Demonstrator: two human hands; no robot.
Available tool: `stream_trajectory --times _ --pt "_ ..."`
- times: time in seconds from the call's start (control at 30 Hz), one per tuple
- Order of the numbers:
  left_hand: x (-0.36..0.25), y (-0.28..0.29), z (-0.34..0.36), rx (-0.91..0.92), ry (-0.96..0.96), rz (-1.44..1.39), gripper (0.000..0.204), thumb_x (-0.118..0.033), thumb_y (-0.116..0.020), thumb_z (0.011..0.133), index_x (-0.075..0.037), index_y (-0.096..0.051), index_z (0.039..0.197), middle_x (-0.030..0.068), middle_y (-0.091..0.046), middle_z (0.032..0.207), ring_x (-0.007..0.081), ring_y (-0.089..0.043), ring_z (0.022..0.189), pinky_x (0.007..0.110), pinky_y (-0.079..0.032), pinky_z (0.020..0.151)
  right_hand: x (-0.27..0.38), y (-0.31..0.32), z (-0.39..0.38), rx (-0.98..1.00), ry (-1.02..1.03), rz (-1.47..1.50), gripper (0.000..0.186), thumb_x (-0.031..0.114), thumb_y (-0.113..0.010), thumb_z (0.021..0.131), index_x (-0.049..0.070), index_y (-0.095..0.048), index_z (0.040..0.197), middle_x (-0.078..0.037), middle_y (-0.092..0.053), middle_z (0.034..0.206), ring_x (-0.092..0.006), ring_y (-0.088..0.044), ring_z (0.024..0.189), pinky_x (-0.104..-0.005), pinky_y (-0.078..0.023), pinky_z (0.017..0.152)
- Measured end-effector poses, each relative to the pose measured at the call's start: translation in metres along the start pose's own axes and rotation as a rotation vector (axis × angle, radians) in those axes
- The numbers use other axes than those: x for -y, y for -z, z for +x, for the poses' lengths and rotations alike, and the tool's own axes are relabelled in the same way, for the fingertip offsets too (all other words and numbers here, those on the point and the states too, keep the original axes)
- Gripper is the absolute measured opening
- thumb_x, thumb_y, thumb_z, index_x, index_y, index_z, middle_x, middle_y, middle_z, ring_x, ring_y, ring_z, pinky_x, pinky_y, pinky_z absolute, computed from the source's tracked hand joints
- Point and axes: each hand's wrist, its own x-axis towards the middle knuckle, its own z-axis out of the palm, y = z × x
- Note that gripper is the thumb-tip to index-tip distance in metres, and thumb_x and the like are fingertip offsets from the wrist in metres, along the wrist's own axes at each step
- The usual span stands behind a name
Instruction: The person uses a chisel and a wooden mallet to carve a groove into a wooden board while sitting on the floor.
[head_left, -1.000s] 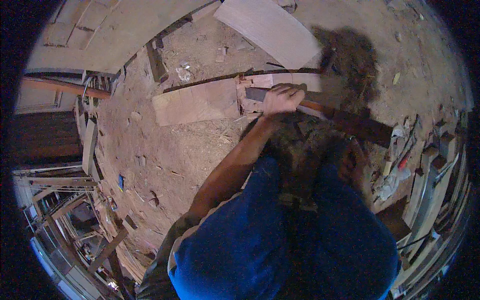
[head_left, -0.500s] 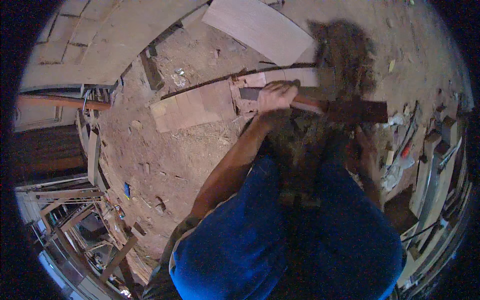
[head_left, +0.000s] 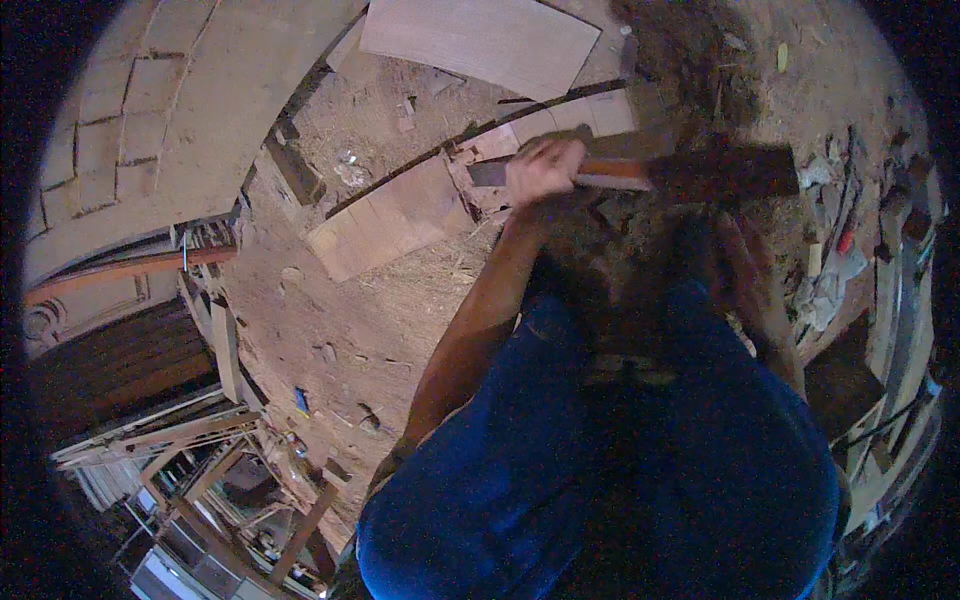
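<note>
My left hand (head_left: 543,168) is closed around a length of wood (head_left: 725,172), gripping it near its left end. The wood lies crosswise in front of my knees; its left part catches the light while its wider right part is in deep shadow. Beyond and to the left, a row of pale flat wooden pieces (head_left: 395,218) rests on the ground, the nearest passing just behind my left hand. My right hand (head_left: 738,252) hangs by my right knee, below the dark end of the wood. Shadow and blur hide how its fingers are set.
A wide pale board (head_left: 480,42) lies at the far side, with large panels (head_left: 190,130) at far left. Wooden frames and offcuts (head_left: 235,480) crowd the lower left. Stacked timber (head_left: 905,330) and crumpled plastic (head_left: 828,290) line the right. Sawdust and chips cover the dirt floor (head_left: 330,330).
The view has shifted and turned slightly. The wood in my left hand has tilted, its right end now higher and farther out. My left hand keeps its hold.
</note>
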Motion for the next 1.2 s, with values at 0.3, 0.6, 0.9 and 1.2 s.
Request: stream_trajectory --times 0.3,0.6,0.9,1.2 --pt "0.012 0.016 -0.015 0.073 0.07 0.051 0.028 -0.028 -0.067 0.059 -0.009 -0.052 0.074 0.0097 -0.062 0.073 0.0317 -0.063 0.07 0.042 -0.051 0.062 -0.003 -0.018 0.018 0.08 -0.022 0.124 0.032 0.04 -0.053 0.094 0.008 -0.058 0.099 -0.002 -0.057 0.07 -0.0107 -0.049 0.051 -0.0257 -0.035 0.043" --pt "-0.007 0.02 -0.002 -0.061 0.113 -0.063 0.023 -0.025 -0.065 0.063 -0.009 -0.054 0.074 0.0093 -0.061 0.07 0.0309 -0.063 0.069 0.041 -0.052 0.064 -0.024 -0.016 0.005 0.248 -0.157 0.019 0.032 0.039 -0.053 0.095 0.008 -0.058 0.099 -0.003 -0.058 0.071 -0.0126 -0.051 0.054 -0.0274 -0.038 0.045" --pt "-0.008 0.02 0.003 0.035 0.009 -0.016 0.027 -0.021 -0.069 0.057 -0.008 -0.054 0.074 0.0089 -0.062 0.073 0.0311 -0.064 0.072 0.042 -0.052 0.066 -0.016 -0.004 0.004 0.493 -0.348 0.019 0.032 0.039 -0.053 0.095 0.008 -0.059 0.098 -0.004 -0.059 0.072 -0.0144 -0.053 0.056 -0.0291 -0.041 0.048" --pt "-0.001 0.016 -0.006 0.077 0.079 0.021 0.033 -0.03 -0.07 0.056 -0.008 -0.052 0.073 0.0111 -0.061 0.072 0.0328 -0.063 0.071 0.043 -0.051 0.064 -0.015 -0.002 0.005 0.376 -0.232 -0.022 0.031 0.038 -0.053 0.096 0.008 -0.059 0.097 -0.004 -0.059 0.072 -0.0163 -0.055 0.058 -0.0307 -0.044 0.05"
